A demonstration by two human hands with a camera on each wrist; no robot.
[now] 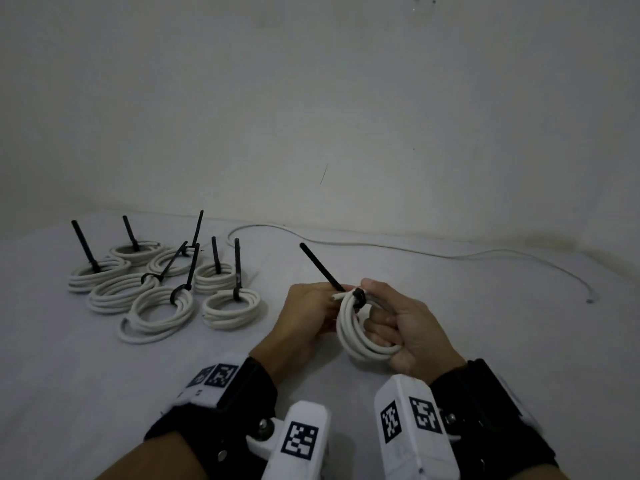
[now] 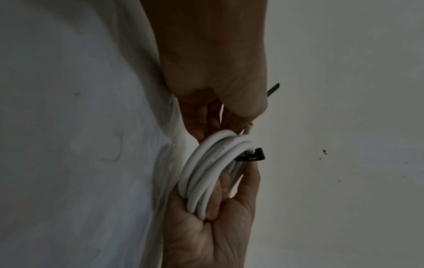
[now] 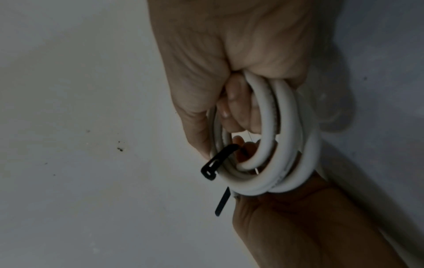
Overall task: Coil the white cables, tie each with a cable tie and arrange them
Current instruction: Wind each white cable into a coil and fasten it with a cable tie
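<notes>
My right hand (image 1: 405, 323) grips a coiled white cable (image 1: 356, 336) just above the white sheet, with its fingers curled through the loops. A black cable tie (image 1: 322, 266) wraps the top of the coil; its head (image 1: 360, 295) sits by my right thumb and its tail points up and to the left. My left hand (image 1: 308, 313) pinches the tie's tail where it leaves the coil. In the left wrist view the coil (image 2: 206, 172) and tie head (image 2: 252, 156) lie between both hands. The right wrist view shows the coil (image 3: 286, 137), tie head (image 3: 208, 172) and tail (image 3: 222, 203).
Several tied white coils (image 1: 162, 292), each with a black tie tail standing up, lie grouped at the left on the sheet (image 1: 104, 393). One loose white cable (image 1: 415, 250) runs along the back by the wall (image 1: 346, 116).
</notes>
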